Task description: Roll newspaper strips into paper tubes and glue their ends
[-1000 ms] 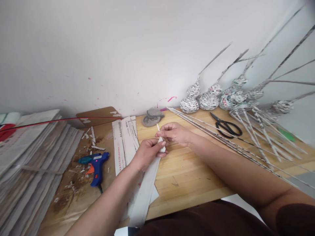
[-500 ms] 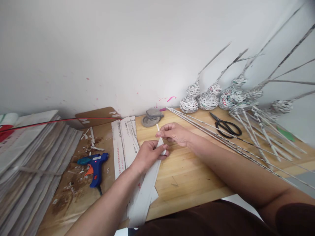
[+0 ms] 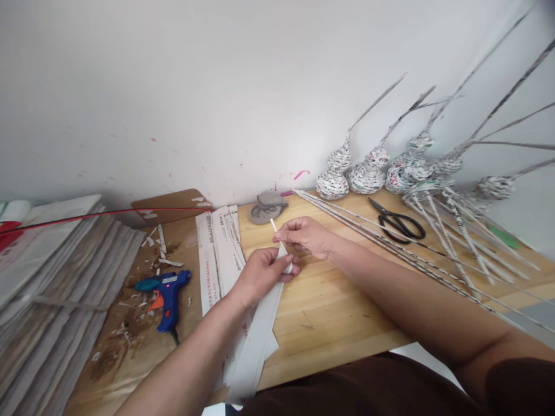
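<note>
A long white paper strip [image 3: 255,352] runs from the front edge of the table up into my left hand [image 3: 271,268], whose fingers are closed on it. At its far end the paper is rolled into a thin, pointed tube [image 3: 273,224]. The fingertips of my right hand [image 3: 303,237] pinch this tube just above my left hand, with its tip sticking out past them. Beneath my left wrist lie printed newspaper strips [image 3: 223,242].
A blue glue gun [image 3: 171,294] and paper scraps lie left, beside a newspaper stack [image 3: 47,289]. Black scissors [image 3: 396,222], long paper rods [image 3: 368,231] and several woven gourd shapes [image 3: 333,182] are right. A grey cloth [image 3: 266,208] sits behind my hands.
The rolled tip sticks out slightly farther past my right fingers, up and left. Both hands stay in nearly the same place, still holding the paper.
</note>
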A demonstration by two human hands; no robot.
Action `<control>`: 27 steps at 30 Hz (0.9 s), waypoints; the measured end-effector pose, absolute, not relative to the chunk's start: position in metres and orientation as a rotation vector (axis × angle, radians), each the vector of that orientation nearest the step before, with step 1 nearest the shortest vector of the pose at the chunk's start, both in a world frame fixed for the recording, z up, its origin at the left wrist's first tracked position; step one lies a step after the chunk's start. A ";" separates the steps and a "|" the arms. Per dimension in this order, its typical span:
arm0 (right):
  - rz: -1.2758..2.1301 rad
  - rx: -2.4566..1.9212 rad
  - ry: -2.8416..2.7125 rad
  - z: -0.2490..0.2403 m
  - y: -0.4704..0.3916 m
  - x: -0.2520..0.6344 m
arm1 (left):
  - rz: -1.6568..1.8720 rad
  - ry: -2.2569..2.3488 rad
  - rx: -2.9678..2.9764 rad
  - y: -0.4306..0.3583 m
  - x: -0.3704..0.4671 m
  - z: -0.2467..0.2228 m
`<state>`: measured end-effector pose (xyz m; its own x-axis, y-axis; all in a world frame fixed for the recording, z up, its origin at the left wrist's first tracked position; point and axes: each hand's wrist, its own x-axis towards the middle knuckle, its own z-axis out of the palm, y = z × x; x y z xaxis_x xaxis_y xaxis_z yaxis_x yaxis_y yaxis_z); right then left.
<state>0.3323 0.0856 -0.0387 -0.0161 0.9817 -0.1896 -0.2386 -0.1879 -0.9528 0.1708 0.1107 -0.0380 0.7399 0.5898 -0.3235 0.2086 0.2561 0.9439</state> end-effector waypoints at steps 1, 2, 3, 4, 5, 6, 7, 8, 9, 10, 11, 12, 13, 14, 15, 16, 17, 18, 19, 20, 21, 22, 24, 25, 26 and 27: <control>1.431 -1.163 -0.905 -0.039 0.086 0.331 | 0.296 0.737 1.321 0.111 0.171 -0.038; 1.410 -1.163 -0.891 -0.039 0.086 0.329 | 0.295 0.731 1.324 0.111 0.171 -0.038; 1.380 -1.167 -0.884 -0.039 0.086 0.328 | 0.292 0.726 1.326 0.111 0.171 -0.038; 1.345 -1.174 -0.882 -0.039 0.086 0.328 | 0.289 0.722 1.328 0.111 0.171 -0.038; 1.312 -1.179 -0.885 -0.038 0.086 0.328 | 0.286 0.719 1.330 0.111 0.171 -0.038; 1.295 -1.182 -0.897 -0.037 0.085 0.328 | 0.284 0.719 1.330 0.111 0.171 -0.038; 1.303 -1.178 -0.918 -0.037 0.085 0.328 | 0.282 0.720 1.328 0.112 0.171 -0.038; 1.339 -1.168 -0.951 -0.036 0.085 0.329 | 0.280 0.721 1.325 0.112 0.171 -0.038; 1.397 -1.152 -0.990 -0.035 0.084 0.330 | 0.279 0.721 1.321 0.112 0.171 -0.037; 1.460 -1.136 -1.030 -0.035 0.084 0.332 | 0.278 0.721 1.317 0.113 0.171 -0.037; 1.513 -1.124 -1.059 -0.035 0.084 0.333 | 0.282 0.724 1.315 0.113 0.170 -0.036; 1.542 -1.120 -1.068 -0.036 0.084 0.334 | 0.288 0.728 1.313 0.113 0.170 -0.036; 1.545 -1.121 -1.055 -0.037 0.084 0.335 | 0.293 0.730 1.315 0.113 0.170 -0.036; 1.528 -1.130 -1.029 -0.037 0.084 0.335 | 0.298 0.731 1.320 0.112 0.170 -0.036; 1.505 -1.141 -1.000 -0.038 0.085 0.335 | 0.302 0.728 1.330 0.112 0.170 -0.037; 1.481 -1.149 -0.976 -0.039 0.085 0.334 | 0.305 0.724 1.344 0.111 0.170 -0.037; 1.466 -1.154 -0.959 -0.040 0.085 0.333 | 0.308 0.720 1.358 0.111 0.170 -0.038; 1.459 -1.158 -0.948 -0.040 0.085 0.332 | 0.310 0.716 1.371 0.111 0.170 -0.038; 1.457 -1.161 -0.938 -0.040 0.085 0.331 | 0.314 0.713 1.379 0.110 0.171 -0.038; 1.455 -1.163 -0.927 -0.040 0.086 0.330 | 0.318 0.711 1.382 0.110 0.171 -0.039; 1.450 -1.161 -0.913 -0.040 0.086 0.329 | 0.320 0.711 1.380 0.110 0.171 -0.039; 1.434 -1.158 -0.901 -0.040 0.085 0.329 | 0.319 0.712 1.376 0.110 0.171 -0.039; 1.373 -1.147 -0.891 -0.038 0.085 0.329 | 0.309 0.713 1.364 0.110 0.171 -0.039; 1.359 -1.140 -0.903 -0.037 0.085 0.330 | 0.303 0.713 1.357 0.110 0.171 -0.039; 1.372 -1.135 -0.931 -0.035 0.084 0.332 | 0.297 0.712 1.350 0.110 0.171 -0.039; 1.408 -1.133 -0.970 -0.034 0.084 0.333 | 0.295 0.711 1.343 0.111 0.171 -0.039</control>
